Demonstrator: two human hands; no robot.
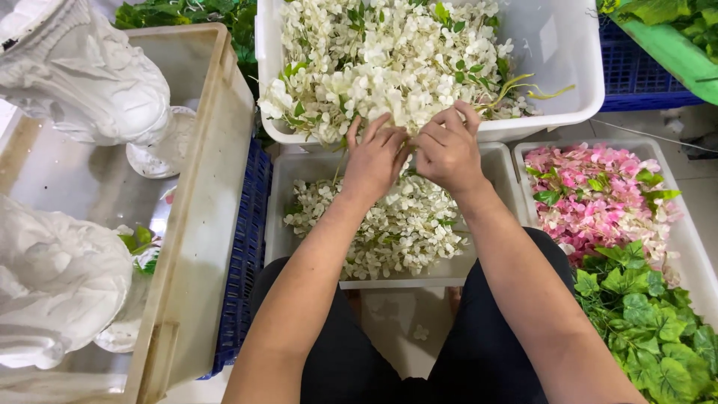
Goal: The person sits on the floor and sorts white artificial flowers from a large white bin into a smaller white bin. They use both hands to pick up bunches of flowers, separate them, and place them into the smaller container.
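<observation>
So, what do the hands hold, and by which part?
Both the left hand and right hand pinch a white artificial flower sprig; the exact part is hidden.

left hand (376, 155): fingers curled, pinching | right hand (449, 150): fingers bent, pinching | hands touching, forearms extended

The white blossoms (389, 67) look like thin matt cloth on smooth plastic stems, and they lie heaped in a white bin (576, 67) of smooth, faintly glossy plastic, as does the lower bin (278, 224). The pink blossoms (598, 198) have the same soft fabric look, while the green leaves (651, 314) beside them show a slightly waxy, veined surface. On the left, the beige crate (202, 224) is dull, scuffed plastic holding chalky matt white figures (82, 75), and a blue crate (243, 262) shows a ribbed plastic lattice.
</observation>
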